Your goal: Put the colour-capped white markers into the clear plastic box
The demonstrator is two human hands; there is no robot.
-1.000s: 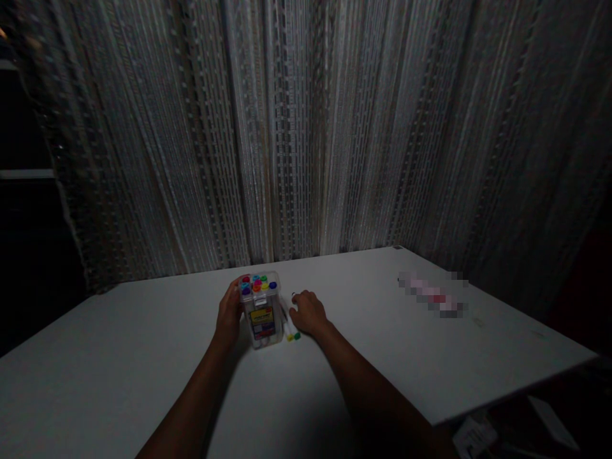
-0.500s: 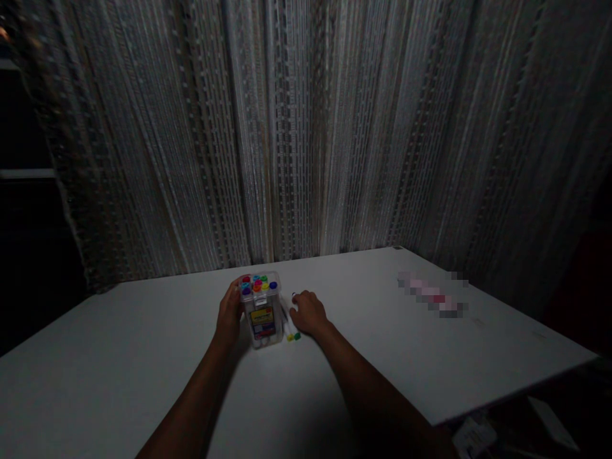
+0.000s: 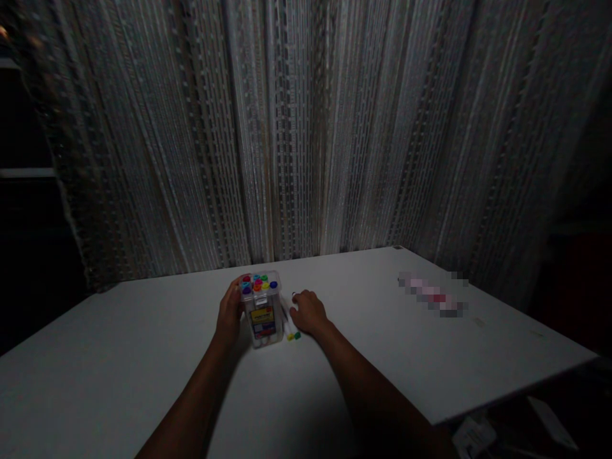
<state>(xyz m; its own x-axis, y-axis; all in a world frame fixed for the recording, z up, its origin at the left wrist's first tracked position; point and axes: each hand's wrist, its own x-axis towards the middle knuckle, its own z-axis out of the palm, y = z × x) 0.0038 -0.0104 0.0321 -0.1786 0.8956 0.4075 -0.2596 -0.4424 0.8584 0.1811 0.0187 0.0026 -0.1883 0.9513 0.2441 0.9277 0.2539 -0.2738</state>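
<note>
The scene is dim and grainy. The curtain [image 3: 296, 140] looks palest down its middle, fading to near black toward 3 and 9 o'clock, its folds splaying outward with wide-angle stretch. A small orange glow [image 3: 4, 30] shows at 10 o'clock. A soft shadow [image 3: 325, 421] darkens the table [image 3: 363, 280] at 6 o'clock. Coarse pixel blocks [image 3: 430, 296] mask a patch toward 4 o'clock; the small print on the box [image 3: 261, 305] is too soft to read.

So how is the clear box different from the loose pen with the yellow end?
The clear box stands upright; the yellow-ended pen lies flat. The clear box is wide and see-through; the yellow-ended pen is thin and whitish. The left hand holds the clear box, not the yellow-ended pen. Both are on the white table.
</note>
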